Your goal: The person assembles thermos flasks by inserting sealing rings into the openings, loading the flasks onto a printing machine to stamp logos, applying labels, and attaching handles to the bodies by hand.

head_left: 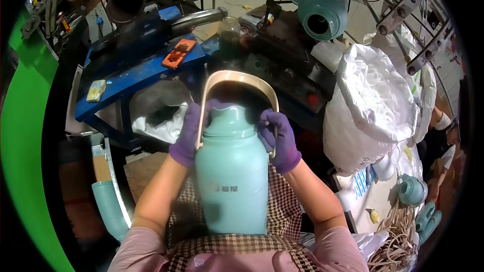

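A teal thermos flask [232,171] stands upright against my checked apron, with dark print on its front. Its beige carrying handle [241,76] arches over the spouted top. My left hand [187,133], in a purple glove, grips the handle's left arm near its lower end, with fingers reaching behind the flask's neck. On the other side my right hand [282,138], also gloved in purple, is closed around the lower end of the handle's right arm. Some fingertips of both hands are hidden.
A blue metal bench [121,83] at the left bears an orange phone [179,53]. To the right stands a white sack [353,106] of pale rings. Another teal flask part [322,12] hangs above, and beige handles [390,244] lie piled lower right.
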Demonstrator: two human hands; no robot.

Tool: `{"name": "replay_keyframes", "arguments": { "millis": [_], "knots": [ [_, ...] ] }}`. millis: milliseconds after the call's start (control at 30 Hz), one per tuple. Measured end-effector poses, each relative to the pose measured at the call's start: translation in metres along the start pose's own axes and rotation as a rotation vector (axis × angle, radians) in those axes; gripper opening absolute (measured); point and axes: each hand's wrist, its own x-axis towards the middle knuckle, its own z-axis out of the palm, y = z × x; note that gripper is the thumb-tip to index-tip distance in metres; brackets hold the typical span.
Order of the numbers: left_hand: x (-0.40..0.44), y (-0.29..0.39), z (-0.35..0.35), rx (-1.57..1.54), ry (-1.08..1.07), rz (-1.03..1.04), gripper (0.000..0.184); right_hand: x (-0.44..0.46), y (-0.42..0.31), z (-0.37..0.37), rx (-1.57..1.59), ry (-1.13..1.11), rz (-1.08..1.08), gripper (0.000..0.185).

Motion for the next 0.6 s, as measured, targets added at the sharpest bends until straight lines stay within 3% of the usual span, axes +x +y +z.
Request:
{"name": "replay_keyframes", "arguments": {
  "millis": [33,100,167,300,367,400,433,533,600],
  "knots": [
    [0.005,0.003,0.0,0.002,-0.085,-0.018,0.057,0.009,0.019,0.002,0.006,0.061,-0.083,0.021],
    [0.007,0.008,0.018,0.184,0.031,0.029,0.052,0.009,0.027,-0.005,0.175,0.093,0.0,0.02],
    [0.01,0.004,0.019,0.375,0.073,0.198,0.046,-0.007,-0.03,0.007,0.496,0.033,0.335,0.02],
    [0.01,0.008,0.018,0.508,0.158,0.189,0.05,-0.005,-0.011,-0.009,0.517,-0.084,0.239,0.02],
    [0.013,0.007,0.017,0.448,0.138,0.244,0.044,-0.003,-0.003,-0.011,-0.09,-0.018,-0.063,0.021],
    [0.013,0.005,0.016,0.418,0.132,0.269,0.041,0.001,0.003,-0.012,-0.095,0.015,-0.115,0.019],
    [0.015,0.0,0.016,0.237,0.056,0.281,0.037,0.003,0.007,-0.012,-0.102,0.049,-0.166,0.019],
    [0.013,-0.01,-0.001,-0.11,-0.093,0.228,0.032,0.014,0.015,-0.04,-0.344,-0.143,-0.374,0.027],
    [0.01,-0.012,-0.006,-0.194,-0.112,0.128,0.035,0.007,0.025,-0.043,-0.156,-0.155,-0.313,0.041]
  ]
}}
